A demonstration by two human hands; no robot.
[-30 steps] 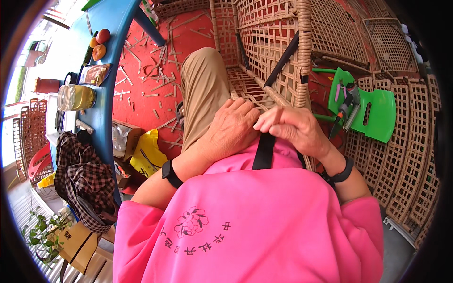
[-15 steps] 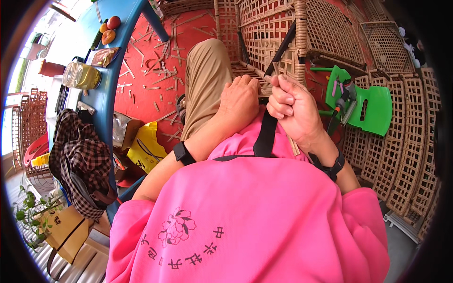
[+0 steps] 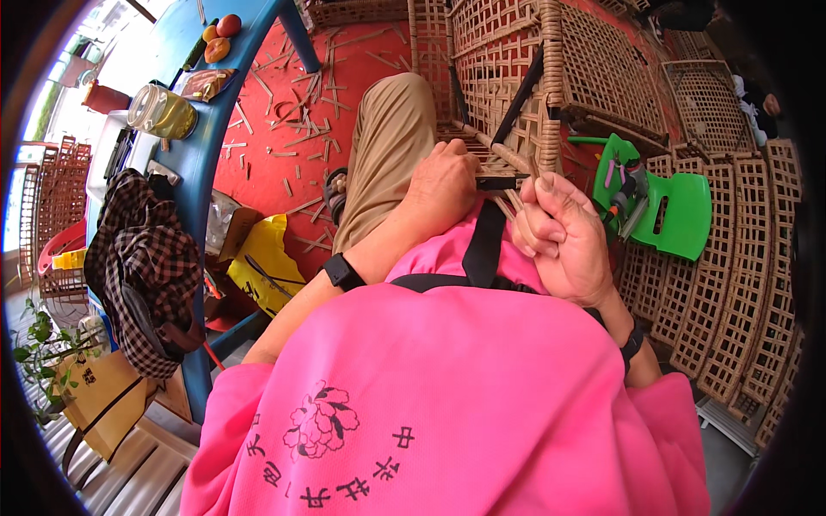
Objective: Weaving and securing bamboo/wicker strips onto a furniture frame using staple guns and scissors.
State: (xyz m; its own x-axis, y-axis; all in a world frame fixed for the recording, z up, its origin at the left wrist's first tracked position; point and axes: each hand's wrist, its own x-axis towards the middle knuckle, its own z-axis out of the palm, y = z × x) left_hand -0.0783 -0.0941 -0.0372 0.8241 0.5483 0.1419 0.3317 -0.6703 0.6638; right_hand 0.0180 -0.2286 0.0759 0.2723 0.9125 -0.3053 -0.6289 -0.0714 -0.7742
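In front of my lap stands a woven cane frame with a wrapped pole at its near corner. My left hand rests by its lower edge, fingers curled; what they grip is hidden behind the knuckles. A short dark bar shows between my two hands. My right hand is closed in a pinch, thumb against forefinger, with a thin cane strip rising from the fingertips beside the pole. Pale strip ends also show beneath that hand, above my lap.
Cane offcuts litter the red floor. A blue table on the left carries a glass jar, fruit and a checked cloth. To the right are a green plastic stool with tools on it and several woven panels.
My right hand has moved down and to the right, away from my left hand, still pinching the strip. The dark bar between them shows more. My left hand stays nearly in place.
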